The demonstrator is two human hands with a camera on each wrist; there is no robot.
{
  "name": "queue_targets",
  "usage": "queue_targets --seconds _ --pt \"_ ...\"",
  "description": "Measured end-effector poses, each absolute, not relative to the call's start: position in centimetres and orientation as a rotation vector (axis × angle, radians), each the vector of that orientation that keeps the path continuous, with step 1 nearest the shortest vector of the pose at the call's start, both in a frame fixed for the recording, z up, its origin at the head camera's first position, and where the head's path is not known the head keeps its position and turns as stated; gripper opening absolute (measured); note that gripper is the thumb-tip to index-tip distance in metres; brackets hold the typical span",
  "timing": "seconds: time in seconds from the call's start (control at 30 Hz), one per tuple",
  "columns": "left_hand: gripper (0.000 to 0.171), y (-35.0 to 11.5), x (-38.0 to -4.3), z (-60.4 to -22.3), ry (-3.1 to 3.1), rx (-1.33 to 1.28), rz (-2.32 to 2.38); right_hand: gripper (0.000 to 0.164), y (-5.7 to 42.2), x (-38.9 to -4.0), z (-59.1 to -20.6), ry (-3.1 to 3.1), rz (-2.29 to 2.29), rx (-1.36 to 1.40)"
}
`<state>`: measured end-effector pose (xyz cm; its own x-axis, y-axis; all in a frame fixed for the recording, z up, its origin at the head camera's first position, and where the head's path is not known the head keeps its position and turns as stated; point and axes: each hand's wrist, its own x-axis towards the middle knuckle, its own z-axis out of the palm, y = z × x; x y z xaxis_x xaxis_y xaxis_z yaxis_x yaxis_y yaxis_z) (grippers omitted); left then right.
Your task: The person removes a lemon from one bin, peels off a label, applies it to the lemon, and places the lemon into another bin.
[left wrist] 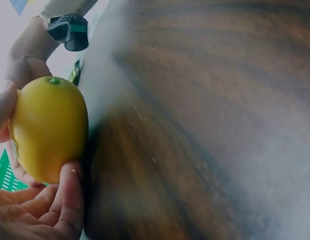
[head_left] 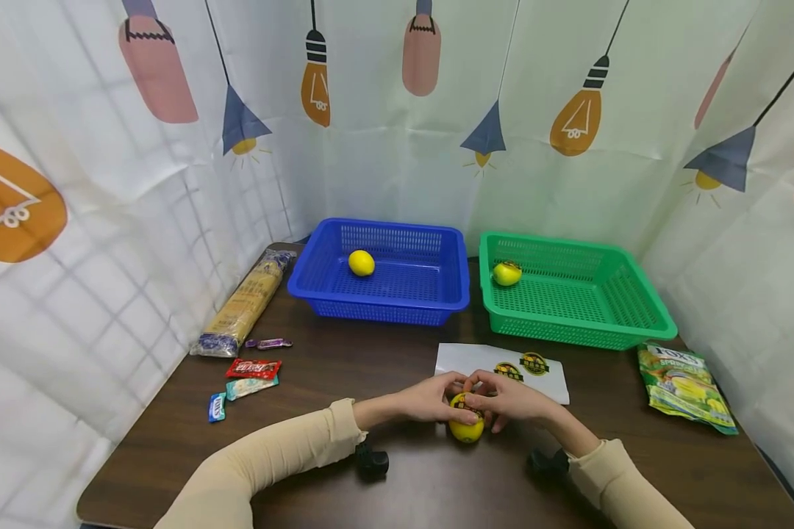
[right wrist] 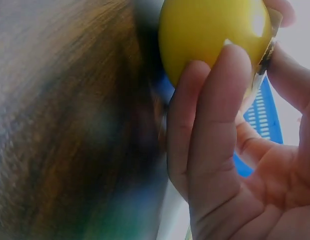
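A yellow lemon is between both hands near the front middle of the table, just before a white sticker sheet. My left hand grips its left side, fingertips curled against the skin in the left wrist view. From the right, my right hand holds it with bent fingers, and its thumb is at the top. A dark round sticker lies on the lemon's upper side, its edge standing slightly off the skin in the right wrist view. Several black-and-yellow stickers, one a round sticker, are on the sheet.
Behind stand a blue basket with a lemon and a green basket with a stickered lemon. A noodle pack and several small sweets, including a red packet, lie left. A Fox's bag lies right.
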<state>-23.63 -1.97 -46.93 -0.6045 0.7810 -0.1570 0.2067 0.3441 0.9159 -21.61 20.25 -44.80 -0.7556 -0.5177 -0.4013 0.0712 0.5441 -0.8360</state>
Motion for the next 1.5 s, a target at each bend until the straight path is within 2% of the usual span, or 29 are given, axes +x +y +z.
queue_targets --seconds 0.7,1.5 --pt "0.067 -2.1 -21.0 -48.5 1.866 0.807 1.326 0.036 18.8 -18.8 -46.2 2.164 -1.262 -0.254" --pt "0.07 -1.7 -22.1 -46.4 2.097 0.847 1.247 0.033 19.2 -21.1 -45.0 2.228 -1.29 -0.27"
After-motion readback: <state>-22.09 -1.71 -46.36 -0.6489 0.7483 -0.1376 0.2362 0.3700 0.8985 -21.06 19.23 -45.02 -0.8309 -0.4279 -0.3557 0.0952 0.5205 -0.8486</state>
